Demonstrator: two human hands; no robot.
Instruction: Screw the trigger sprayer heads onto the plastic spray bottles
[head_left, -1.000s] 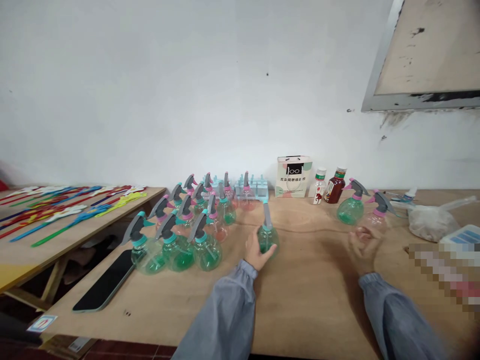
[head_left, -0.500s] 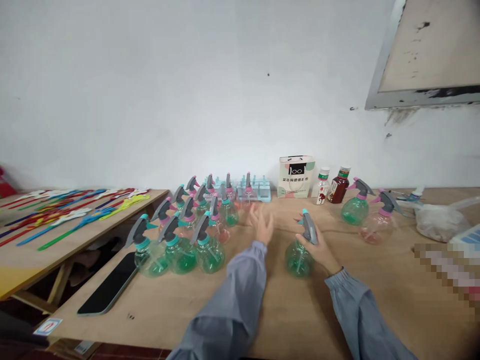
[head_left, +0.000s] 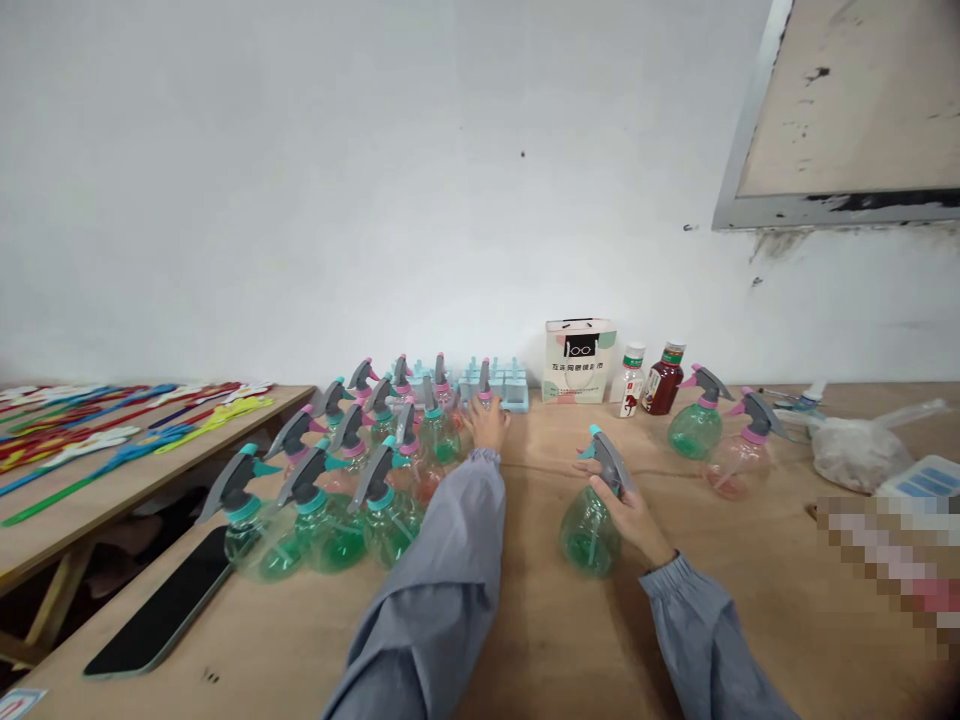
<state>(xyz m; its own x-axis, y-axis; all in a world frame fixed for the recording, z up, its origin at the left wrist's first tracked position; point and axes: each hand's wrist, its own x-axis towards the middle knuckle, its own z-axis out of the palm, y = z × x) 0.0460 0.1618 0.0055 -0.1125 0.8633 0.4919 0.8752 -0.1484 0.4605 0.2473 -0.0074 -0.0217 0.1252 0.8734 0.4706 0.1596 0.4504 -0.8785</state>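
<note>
My right hand (head_left: 626, 500) is wrapped around the neck and grey trigger head of a green spray bottle (head_left: 589, 535) that stands on the wooden table (head_left: 570, 640) in front of me. My left hand (head_left: 487, 422) is stretched far forward to the back of a cluster of several green and pink spray bottles (head_left: 352, 480). Its fingers curl at a pink-collared bottle (head_left: 484, 385) by the blue trays; whether they grip it is unclear.
A black phone (head_left: 161, 615) lies at the table's left front. At the back stand a small paper bag (head_left: 579, 360), two drink bottles (head_left: 649, 378), two more spray bottles (head_left: 720, 435) and a plastic bag (head_left: 855, 450). Coloured strips (head_left: 112, 430) cover a second table at left.
The green bottle passed from my left hand to my right and now stands further right. My left hand has reached forward to the back row of bottles.
</note>
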